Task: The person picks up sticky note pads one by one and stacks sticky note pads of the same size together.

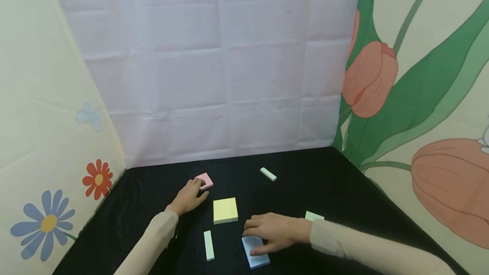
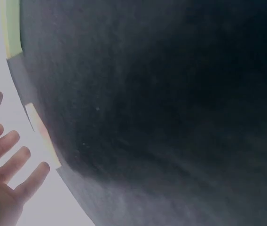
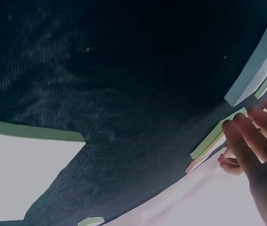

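In the head view my left hand (image 1: 187, 196) reaches over the left edge of a pink sticky-note pad (image 1: 206, 178); whether it touches is unclear. The left wrist view shows that hand (image 2: 6, 174) with fingers spread, beside the pink pad (image 2: 42, 132). My right hand (image 1: 273, 229) is over a blue sticky-note pad (image 1: 257, 258), covering part of it, thumb apart from the other fingers. Its fingers look loosely extended in the right wrist view, near the blue pad (image 3: 255, 68). A yellow pad (image 1: 225, 210) lies between the hands.
A narrow pale-green pad (image 1: 209, 245) lies near the front, and a pale strip-shaped pad (image 1: 268, 174) at the back. Behind the right forearm a light-green pad (image 1: 315, 215) is partly hidden. Fabric walls (image 1: 183, 75) enclose the black tabletop (image 1: 305, 181).
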Motion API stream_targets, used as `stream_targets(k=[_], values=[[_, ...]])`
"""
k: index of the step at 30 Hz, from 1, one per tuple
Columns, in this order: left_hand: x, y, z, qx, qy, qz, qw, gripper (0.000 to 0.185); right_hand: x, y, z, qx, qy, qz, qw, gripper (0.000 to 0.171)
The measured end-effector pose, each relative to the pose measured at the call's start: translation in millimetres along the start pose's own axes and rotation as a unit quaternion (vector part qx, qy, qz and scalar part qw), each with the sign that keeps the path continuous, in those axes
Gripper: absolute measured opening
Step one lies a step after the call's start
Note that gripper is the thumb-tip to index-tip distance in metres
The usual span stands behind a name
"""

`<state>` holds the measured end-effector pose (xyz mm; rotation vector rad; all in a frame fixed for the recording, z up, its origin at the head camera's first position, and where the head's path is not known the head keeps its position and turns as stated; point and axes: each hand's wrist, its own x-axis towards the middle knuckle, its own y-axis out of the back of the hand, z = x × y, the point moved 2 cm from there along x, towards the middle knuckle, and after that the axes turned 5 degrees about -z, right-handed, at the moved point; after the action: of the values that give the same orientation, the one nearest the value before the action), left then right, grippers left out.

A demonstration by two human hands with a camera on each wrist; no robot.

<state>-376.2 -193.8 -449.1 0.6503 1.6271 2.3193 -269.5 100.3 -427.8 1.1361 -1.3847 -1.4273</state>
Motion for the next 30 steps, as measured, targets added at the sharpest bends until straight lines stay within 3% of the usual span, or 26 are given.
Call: stream_targets(k=[7,14,21,30], values=[[9.4,0.5,-13.1,0.016,0.032,0.016,0.9992,0.04,-3,1,-4,0.02,-0.009,-0.015,1.0,0.056],[12.9,1.2,-16.2,-0.001,0.062,-0.019,0.9979,0.052,-7,1,-8,0.05,-0.024,-0.039,0.998,0.065],[19.3,-1.3,-21.3,-0.023,0.071,-0.042,0.9963,0.059,-11,-1,-10,0.064,-0.024,-0.056,0.996,0.068],[21.2,-1.4,-30.7,-0.036,0.095,-0.04,0.994,0.061,-12,-5,-12,0.05,-0.036,-0.067,0.996,0.074]])
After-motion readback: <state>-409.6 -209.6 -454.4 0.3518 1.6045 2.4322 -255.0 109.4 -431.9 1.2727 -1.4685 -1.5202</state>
